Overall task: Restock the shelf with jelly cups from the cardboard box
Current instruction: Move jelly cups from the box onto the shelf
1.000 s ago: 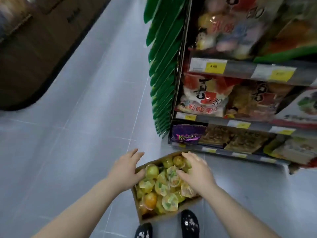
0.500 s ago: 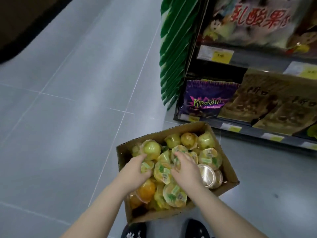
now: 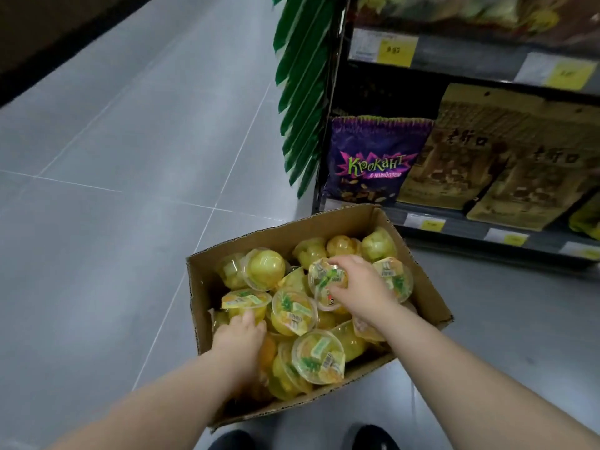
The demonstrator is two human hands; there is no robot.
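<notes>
Hands have spread apart inside the brown cardboard box [image 3: 308, 227], left hand [image 3: 238, 337] and right hand [image 3: 363, 287] each grasping a clear yellow-filled plastic jelly cup [image 3: 324, 278] for paired shelving.

Grey tiled floor [image 3: 113, 222], crossed by pale grout lines [image 3: 81, 185], filled the left and near parts of the scene. A dark, low fixture [image 3: 58, 30] ran along the far left edge. At the right stood a dark metal shelf [image 3: 464, 58], its rails carrying yellow price labels [image 3: 396, 51]. A green artificial leaf [image 3: 305, 92] hung against its left end. Lighting was soft and even.
</notes>
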